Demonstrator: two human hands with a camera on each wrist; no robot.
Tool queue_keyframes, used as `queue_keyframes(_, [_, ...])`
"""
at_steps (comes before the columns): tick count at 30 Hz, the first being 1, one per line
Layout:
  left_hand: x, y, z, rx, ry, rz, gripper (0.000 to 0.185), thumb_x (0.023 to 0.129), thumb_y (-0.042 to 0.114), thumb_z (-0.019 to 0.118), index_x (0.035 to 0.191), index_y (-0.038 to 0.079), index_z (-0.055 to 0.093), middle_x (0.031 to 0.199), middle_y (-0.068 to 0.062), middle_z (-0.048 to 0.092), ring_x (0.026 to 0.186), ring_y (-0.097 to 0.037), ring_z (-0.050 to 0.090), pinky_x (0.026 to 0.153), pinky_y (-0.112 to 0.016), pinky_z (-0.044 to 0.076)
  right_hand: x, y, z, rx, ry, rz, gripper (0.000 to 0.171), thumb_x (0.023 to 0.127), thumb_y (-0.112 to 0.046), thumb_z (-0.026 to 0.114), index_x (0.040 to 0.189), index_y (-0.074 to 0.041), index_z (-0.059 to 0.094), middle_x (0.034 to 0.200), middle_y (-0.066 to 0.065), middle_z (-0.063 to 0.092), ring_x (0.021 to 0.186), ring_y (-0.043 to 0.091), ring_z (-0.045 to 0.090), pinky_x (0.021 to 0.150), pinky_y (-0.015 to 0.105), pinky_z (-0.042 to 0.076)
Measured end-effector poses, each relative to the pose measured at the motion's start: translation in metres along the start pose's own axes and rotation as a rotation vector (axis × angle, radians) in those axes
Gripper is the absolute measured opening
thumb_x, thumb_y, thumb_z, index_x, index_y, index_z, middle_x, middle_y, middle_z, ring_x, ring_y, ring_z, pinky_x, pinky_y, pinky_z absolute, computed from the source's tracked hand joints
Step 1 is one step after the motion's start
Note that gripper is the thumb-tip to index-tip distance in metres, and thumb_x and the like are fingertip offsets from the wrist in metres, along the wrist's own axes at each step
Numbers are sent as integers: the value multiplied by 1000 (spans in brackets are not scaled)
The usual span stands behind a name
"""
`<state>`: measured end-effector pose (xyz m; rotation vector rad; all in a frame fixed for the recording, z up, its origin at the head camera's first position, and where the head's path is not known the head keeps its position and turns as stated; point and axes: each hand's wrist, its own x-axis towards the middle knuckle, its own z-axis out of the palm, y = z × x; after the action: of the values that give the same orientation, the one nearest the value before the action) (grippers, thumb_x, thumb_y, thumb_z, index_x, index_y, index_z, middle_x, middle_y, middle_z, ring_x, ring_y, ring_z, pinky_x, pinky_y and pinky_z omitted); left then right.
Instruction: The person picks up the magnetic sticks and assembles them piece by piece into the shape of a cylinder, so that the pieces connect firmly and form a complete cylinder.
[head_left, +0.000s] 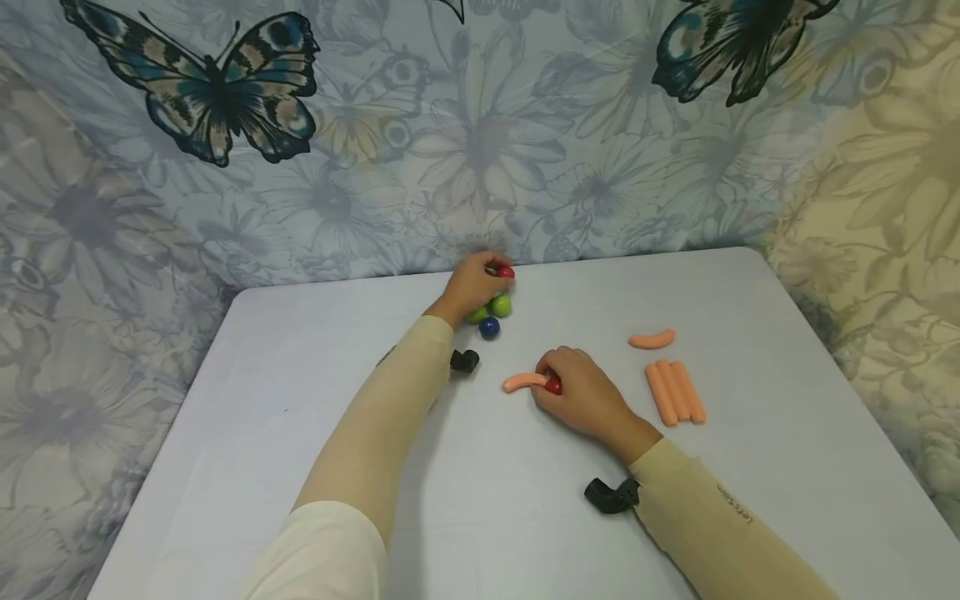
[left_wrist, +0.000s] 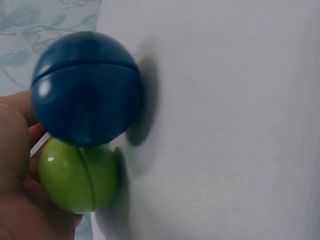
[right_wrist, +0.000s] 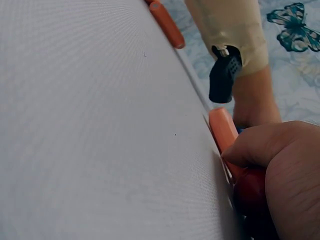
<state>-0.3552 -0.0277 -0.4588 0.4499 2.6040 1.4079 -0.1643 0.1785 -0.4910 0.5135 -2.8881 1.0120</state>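
At the table's back edge, my left hand [head_left: 468, 287] pinches a red ball [head_left: 506, 272] between thumb and fingers. Just in front of it lie two green balls, the nearer-right green ball [head_left: 501, 306] in plain sight, and a blue ball [head_left: 489, 328]; the left wrist view shows the blue ball [left_wrist: 87, 90] large beside the palm. My right hand [head_left: 585, 392] bends its fingers over one end of a curved orange toy sausage [head_left: 523, 382]. Another red ball [head_left: 553, 385] sits under that hand, against the sausage end and partly hidden by the fingers.
To the right, three straight orange sausages [head_left: 675, 393] lie side by side, with a curved orange sausage [head_left: 652, 339] behind them. Black wrist cameras stick out from the left [head_left: 465, 361] and right sleeves. Flowered cloth [head_left: 480, 150] rises behind the white table [head_left: 300, 417].
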Motion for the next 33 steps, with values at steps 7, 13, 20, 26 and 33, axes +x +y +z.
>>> queue_keyframes(7, [-5, 17, -23, -114, 168, 33, 36, 103, 16, 80, 137, 11, 72, 128, -5, 66, 111, -20, 64, 91, -31, 54, 1, 0, 0, -2, 12, -15, 15, 93, -10, 77, 108, -8, 73, 84, -1, 56, 78, 20, 51, 69, 39, 46])
queue_keyframes(13, [-25, 34, -56, -205, 232, 98, 34, 104, 14, 77, 138, 9, 73, 126, -7, 68, 109, -22, 65, 86, -32, 55, 1, -1, 0, 8, 15, -19, 13, 94, -9, 76, 106, -7, 71, 86, 0, 56, 78, 20, 51, 70, 40, 46])
queue_keyframes(20, [-63, 45, -83, -410, 243, 121, 33, 103, 7, 78, 134, 4, 68, 128, -11, 69, 119, -25, 66, 99, -32, 54, -1, -1, -2, 51, 24, -21, 13, 95, -7, 77, 104, -6, 68, 89, 0, 59, 78, 21, 53, 71, 40, 48])
queue_keyframes(26, [-102, 30, -86, -520, 202, 71, 40, 102, 3, 78, 138, -4, 62, 133, -16, 68, 126, -26, 67, 106, -35, 52, -2, 0, -2, 104, 22, -29, 16, 98, -8, 80, 110, -4, 70, 93, 1, 63, 79, 20, 55, 70, 40, 48])
queue_keyframes(33, [-146, 7, -75, -550, 114, 14, 36, 103, 4, 76, 135, -2, 62, 127, -19, 71, 119, -28, 72, 103, -38, 55, -3, -2, -2, 116, 37, -38, 21, 100, -10, 80, 119, -5, 73, 96, 0, 64, 82, 21, 54, 74, 42, 45])
